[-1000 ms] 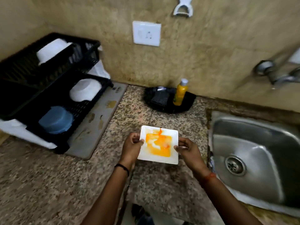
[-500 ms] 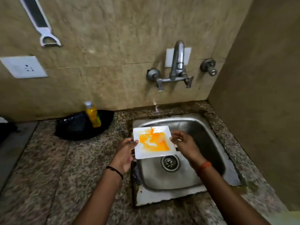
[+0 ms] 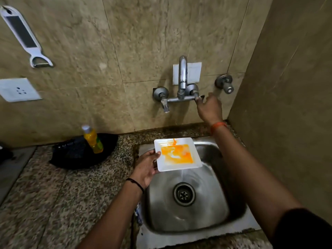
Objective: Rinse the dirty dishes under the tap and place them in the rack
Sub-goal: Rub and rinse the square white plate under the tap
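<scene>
A square white plate (image 3: 177, 154) is held over the steel sink (image 3: 233, 220), at 12 o'clock from the drain (image 3: 184, 194). It is smeared with orange sauce in the middle, with a streak up to its far rim. Its left edge is pinched by the left hand (image 3: 146, 168), thumb on top. The right tap handle (image 3: 199, 97) is touched by the right hand (image 3: 209, 108); whether it is gripped cannot be told. A yellow bottle (image 3: 92, 139) is seen at 9 o'clock from the plate.

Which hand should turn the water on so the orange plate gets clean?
The right hand, probably. It is already at the tap's right handle, while the left hand is busy gripping the white plate by its left edge over the sink.
</scene>
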`<state>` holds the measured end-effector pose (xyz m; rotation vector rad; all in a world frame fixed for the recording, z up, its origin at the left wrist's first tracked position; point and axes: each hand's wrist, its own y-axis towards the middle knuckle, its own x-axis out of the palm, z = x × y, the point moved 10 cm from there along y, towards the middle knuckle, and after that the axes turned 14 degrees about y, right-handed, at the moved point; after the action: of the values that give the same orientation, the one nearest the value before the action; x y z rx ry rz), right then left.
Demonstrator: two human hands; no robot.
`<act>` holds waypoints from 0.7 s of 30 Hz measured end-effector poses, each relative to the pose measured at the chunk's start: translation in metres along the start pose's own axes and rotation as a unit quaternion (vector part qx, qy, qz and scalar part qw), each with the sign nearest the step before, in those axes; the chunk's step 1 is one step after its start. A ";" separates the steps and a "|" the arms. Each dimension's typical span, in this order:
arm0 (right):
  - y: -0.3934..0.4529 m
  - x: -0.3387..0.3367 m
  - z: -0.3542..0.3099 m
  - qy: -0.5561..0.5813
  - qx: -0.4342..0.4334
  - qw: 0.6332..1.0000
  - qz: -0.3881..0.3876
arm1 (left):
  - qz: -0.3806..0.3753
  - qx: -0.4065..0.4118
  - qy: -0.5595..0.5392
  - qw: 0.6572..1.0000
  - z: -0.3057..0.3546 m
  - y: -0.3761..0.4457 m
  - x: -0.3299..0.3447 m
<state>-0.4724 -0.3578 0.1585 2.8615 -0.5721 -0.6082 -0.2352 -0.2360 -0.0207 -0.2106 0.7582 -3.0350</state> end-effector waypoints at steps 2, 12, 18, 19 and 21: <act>0.019 0.007 -0.005 -0.043 -0.008 0.999 0.006 | 0.000 0.005 -0.007 1.000 0.006 0.008 0.002; 0.039 0.024 0.004 -0.154 -0.036 0.987 -0.013 | -0.012 -0.004 -0.029 0.999 0.008 0.039 0.011; 0.048 0.011 0.020 -0.035 0.017 0.999 0.027 | -0.025 -0.005 -0.029 0.999 0.004 0.044 0.018; 0.048 0.009 0.022 -0.017 0.020 0.999 0.029 | -0.027 -0.008 -0.029 0.999 0.004 0.045 0.018; 0.039 0.007 0.026 0.006 0.023 1.000 0.015 | -0.027 -0.010 -0.029 0.999 0.004 0.046 0.019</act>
<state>-0.4905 -0.3982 0.1419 2.8918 -0.6330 -0.5794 -0.2551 -0.2795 -0.0366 -0.3234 0.7912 -3.0567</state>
